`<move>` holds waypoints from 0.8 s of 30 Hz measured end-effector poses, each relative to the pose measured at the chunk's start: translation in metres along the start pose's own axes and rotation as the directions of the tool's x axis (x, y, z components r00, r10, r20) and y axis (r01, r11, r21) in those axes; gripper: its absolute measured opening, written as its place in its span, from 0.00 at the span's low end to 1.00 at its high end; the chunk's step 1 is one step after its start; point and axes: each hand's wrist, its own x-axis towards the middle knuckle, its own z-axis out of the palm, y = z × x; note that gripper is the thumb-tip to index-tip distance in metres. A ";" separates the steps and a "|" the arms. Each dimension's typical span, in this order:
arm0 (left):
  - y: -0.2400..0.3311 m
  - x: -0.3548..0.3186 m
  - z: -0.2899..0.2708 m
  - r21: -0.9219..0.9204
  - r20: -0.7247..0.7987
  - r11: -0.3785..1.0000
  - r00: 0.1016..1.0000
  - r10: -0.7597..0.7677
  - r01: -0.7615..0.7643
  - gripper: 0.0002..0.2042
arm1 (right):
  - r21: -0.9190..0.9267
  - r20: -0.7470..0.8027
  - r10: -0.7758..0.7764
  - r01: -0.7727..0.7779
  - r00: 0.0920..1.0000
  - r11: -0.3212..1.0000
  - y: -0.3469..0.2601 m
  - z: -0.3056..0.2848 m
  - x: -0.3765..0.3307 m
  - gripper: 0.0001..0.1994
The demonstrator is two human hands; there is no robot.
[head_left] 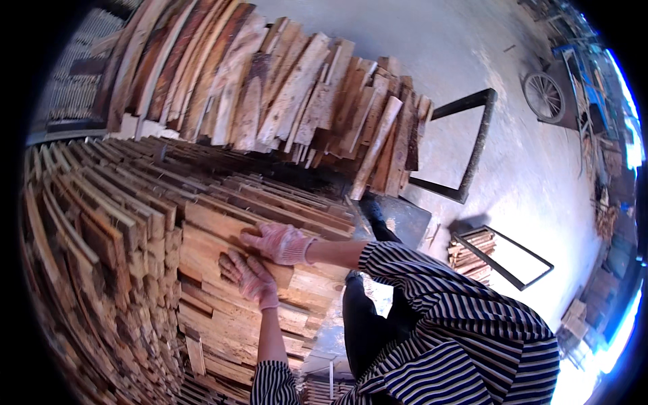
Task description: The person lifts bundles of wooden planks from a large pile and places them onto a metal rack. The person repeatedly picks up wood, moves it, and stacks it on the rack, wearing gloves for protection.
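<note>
Both my hands wear pinkish-white knit gloves and rest on the face of a tall stack of sawn wooden planks point(223, 310). My left hand point(251, 278) lies flat with its dark-stained fingers spread over the boards. Just above it, my right hand point(282, 244) presses on a light plank point(209, 226), its fingers stretched toward the left. The hands lie close together, and neither is wrapped round a board as far as I can see. Striped sleeves cover both upper forearms.
Close on the left stands another dense stack of plank ends point(115, 270). Long rough boards point(297, 94) lean in a row beyond. A dark rectangular frame point(482, 142) stands on the concrete floor point(432, 34), with a smaller frame point(520, 277) near a wood pile point(472, 256). A spoked wheel point(544, 96) is farther off.
</note>
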 end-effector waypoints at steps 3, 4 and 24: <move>-0.009 -0.005 0.005 0.003 -0.047 0.999 0.998 0.045 -0.045 0.34 | 0.121 -0.136 0.069 -0.052 0.988 0.991 0.015 0.004 -0.012 0.39; -0.008 -0.005 0.005 -0.007 0.012 1.000 1.000 -0.005 0.005 0.34 | 0.272 -0.323 0.182 -0.093 0.929 0.958 0.038 0.007 -0.015 0.39; -0.032 -0.016 0.016 -0.197 -0.186 0.959 0.968 0.168 -0.204 0.33 | 0.773 -0.343 0.920 -0.500 0.190 0.392 0.416 0.097 -0.080 0.23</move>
